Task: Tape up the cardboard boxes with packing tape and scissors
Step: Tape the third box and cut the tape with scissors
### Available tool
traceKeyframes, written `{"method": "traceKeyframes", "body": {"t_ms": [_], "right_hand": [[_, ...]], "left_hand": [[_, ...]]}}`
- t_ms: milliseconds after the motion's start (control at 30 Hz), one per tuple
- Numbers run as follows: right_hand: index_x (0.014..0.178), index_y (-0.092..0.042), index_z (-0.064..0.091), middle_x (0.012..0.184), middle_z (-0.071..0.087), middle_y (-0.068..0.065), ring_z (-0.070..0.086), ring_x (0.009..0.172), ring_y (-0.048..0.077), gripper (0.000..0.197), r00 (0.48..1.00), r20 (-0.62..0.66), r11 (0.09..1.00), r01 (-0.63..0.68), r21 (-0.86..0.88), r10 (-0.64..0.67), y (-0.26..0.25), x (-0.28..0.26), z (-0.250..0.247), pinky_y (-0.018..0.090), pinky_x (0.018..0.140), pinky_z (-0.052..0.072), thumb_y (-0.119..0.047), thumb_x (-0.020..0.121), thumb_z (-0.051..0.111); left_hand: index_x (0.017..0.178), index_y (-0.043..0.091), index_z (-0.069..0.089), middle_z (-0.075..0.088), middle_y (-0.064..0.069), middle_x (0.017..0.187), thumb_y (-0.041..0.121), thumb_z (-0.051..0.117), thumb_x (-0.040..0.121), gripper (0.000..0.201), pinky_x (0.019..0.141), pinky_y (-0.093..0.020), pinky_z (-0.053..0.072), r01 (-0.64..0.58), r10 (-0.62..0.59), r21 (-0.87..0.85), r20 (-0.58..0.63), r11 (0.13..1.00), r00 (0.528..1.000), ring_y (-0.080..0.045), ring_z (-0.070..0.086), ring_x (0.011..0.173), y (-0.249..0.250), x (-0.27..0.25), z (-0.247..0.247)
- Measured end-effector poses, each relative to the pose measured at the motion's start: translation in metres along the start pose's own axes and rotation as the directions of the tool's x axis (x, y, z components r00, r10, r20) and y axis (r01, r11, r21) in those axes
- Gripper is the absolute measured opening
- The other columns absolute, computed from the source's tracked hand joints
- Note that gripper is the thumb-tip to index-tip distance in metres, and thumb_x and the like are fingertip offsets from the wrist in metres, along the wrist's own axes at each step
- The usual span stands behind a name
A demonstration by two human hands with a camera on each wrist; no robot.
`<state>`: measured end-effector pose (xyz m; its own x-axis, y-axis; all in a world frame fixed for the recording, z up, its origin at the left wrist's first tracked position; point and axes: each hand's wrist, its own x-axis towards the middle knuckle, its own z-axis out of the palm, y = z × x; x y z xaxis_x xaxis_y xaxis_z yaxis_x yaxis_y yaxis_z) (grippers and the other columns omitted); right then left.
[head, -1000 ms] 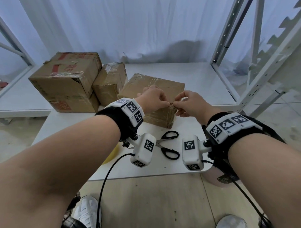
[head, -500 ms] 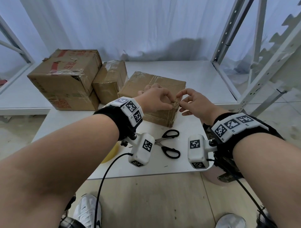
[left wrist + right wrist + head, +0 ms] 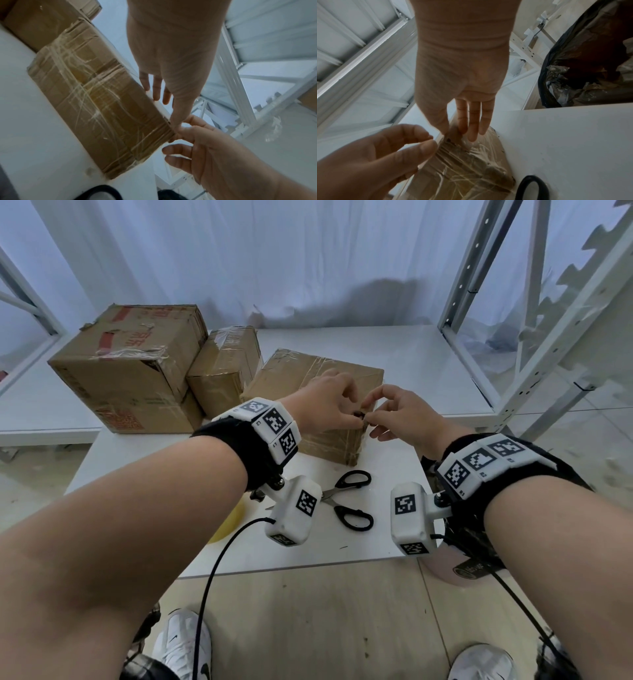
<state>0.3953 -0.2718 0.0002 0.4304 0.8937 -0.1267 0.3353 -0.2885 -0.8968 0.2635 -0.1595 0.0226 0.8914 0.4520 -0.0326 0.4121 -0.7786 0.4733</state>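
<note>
A brown cardboard box point(image 3: 308, 374) wrapped in clear tape lies on the white table point(image 3: 376, 539). My left hand point(image 3: 358, 421) and right hand point(image 3: 371, 421) meet at its near right top corner, each pinching the tape there between thumb and forefinger. In the left wrist view the left hand point(image 3: 174, 125) has its thumb down on the corner of the box point(image 3: 96, 105). The right wrist view has the right hand point(image 3: 452, 129) on the crinkled tape of the box point(image 3: 462, 166). Black-handled scissors point(image 3: 349, 501) lie open in front. A yellow tape roll point(image 3: 231, 522) is half hidden by my left forearm.
Two more taped boxes, a large one point(image 3: 126, 371) and a smaller one point(image 3: 222, 371), stand at the back left. A white metal rack point(image 3: 513, 337) rises on the right. A black rubbish bag point(image 3: 590, 67) sits beyond the table's right side.
Half a second ago my right fingers had drawn slightly away from the left hand; now both hands' fingertips meet again at the box corner. The box and scissors have not moved.
</note>
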Motion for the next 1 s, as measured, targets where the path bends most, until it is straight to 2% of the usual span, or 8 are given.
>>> {"method": "traceKeyframes", "body": {"t_ms": [100,167,300,400,500,633,733,1000], "right_hand": [[0.094,-0.014,0.064,0.075,0.055,0.0,0.053,0.063,0.01,0.014,0.986,0.043,0.939,0.168,-0.299,-0.162,-0.002,0.001,-0.001,0.027,0.067,0.047,-0.02,0.084,0.071],[0.095,-0.014,0.065,0.077,0.051,-0.005,0.047,0.068,0.006,0.019,0.963,0.114,0.804,0.267,-0.531,-0.244,-0.006,0.001,-0.001,0.025,0.069,0.042,-0.028,0.084,0.07],[0.097,-0.013,0.062,0.088,0.048,-0.001,0.049,0.084,0.017,0.026,0.958,0.238,0.534,0.286,-0.796,-0.159,-0.017,-0.001,0.006,0.032,0.074,0.043,-0.038,0.093,0.055],[0.09,-0.014,0.047,0.087,0.051,0.003,0.051,0.075,0.018,0.021,0.973,0.23,0.566,0.196,-0.801,-0.011,-0.024,-0.005,0.017,0.032,0.069,0.042,-0.032,0.102,0.041],[0.077,-0.02,0.037,0.094,0.054,0.013,0.064,0.078,0.026,0.029,0.98,0.191,0.591,0.122,-0.797,0.056,-0.033,-0.004,0.024,0.038,0.069,0.057,-0.008,0.103,0.032],[0.107,0.005,0.054,0.099,0.065,0.021,0.071,0.082,0.028,0.017,0.982,0.136,0.673,0.015,-0.74,0.128,-0.03,0.002,0.023,0.039,0.072,0.059,0.0,0.099,0.04],[0.115,0.002,0.048,0.101,0.059,0.02,0.071,0.075,0.03,0.02,0.987,0.129,0.741,0.014,-0.671,0.099,-0.026,-0.001,0.022,0.043,0.071,0.06,-0.005,0.1,0.037],[0.105,-0.005,0.045,0.087,0.057,0.012,0.067,0.053,0.024,0.008,0.994,0.088,0.804,0.098,-0.587,-0.057,-0.015,-0.002,0.019,0.04,0.052,0.059,-0.005,0.1,0.039]], "left_hand": [[0.106,0.02,0.056,0.041,0.001,0.112,0.034,0.072,0.081,0.033,0.091,-0.027,0.042,0.01,-0.012,0.024,0.052,1.0,0.999,-0.014,0.048,0.099,-0.006,-0.001,-0.006],[0.102,0.021,0.059,0.042,0.001,0.113,0.028,0.071,0.082,0.025,0.088,-0.023,0.042,0.008,-0.01,0.034,0.064,0.999,0.998,-0.01,0.048,0.092,-0.011,-0.003,-0.01],[0.095,0.019,0.061,0.047,-0.001,0.115,0.023,0.069,0.085,0.013,0.091,-0.024,0.044,-0.006,0.003,0.044,0.059,0.999,0.998,-0.013,0.053,0.093,-0.014,-0.009,-0.017],[0.097,0.017,0.064,0.048,-0.002,0.116,0.023,0.067,0.086,0.012,0.092,-0.028,0.044,-0.002,-0.005,0.086,0.079,0.996,0.997,-0.017,0.053,0.097,-0.014,-0.012,-0.018],[0.098,0.015,0.066,0.048,-0.001,0.115,0.022,0.064,0.088,0.013,0.085,-0.024,0.04,-0.011,0.004,0.096,0.071,0.995,0.997,-0.013,0.05,0.091,-0.016,-0.013,-0.017],[0.101,0.015,0.065,0.045,0.001,0.112,0.023,0.064,0.089,0.015,0.082,-0.022,0.037,0.001,-0.007,0.085,0.061,0.996,0.998,-0.014,0.05,0.091,-0.016,-0.012,-0.014],[0.101,0.015,0.066,0.044,0.001,0.108,0.024,0.064,0.088,0.016,0.081,-0.022,0.038,0.009,-0.013,0.071,0.047,0.997,0.999,-0.012,0.049,0.088,-0.017,-0.012,-0.014],[0.102,0.017,0.062,0.046,0.0,0.114,0.025,0.062,0.089,0.015,0.084,-0.023,0.039,0.023,-0.025,0.138,0.013,0.99,1.0,-0.014,0.049,0.091,-0.014,-0.006,-0.011]]}}
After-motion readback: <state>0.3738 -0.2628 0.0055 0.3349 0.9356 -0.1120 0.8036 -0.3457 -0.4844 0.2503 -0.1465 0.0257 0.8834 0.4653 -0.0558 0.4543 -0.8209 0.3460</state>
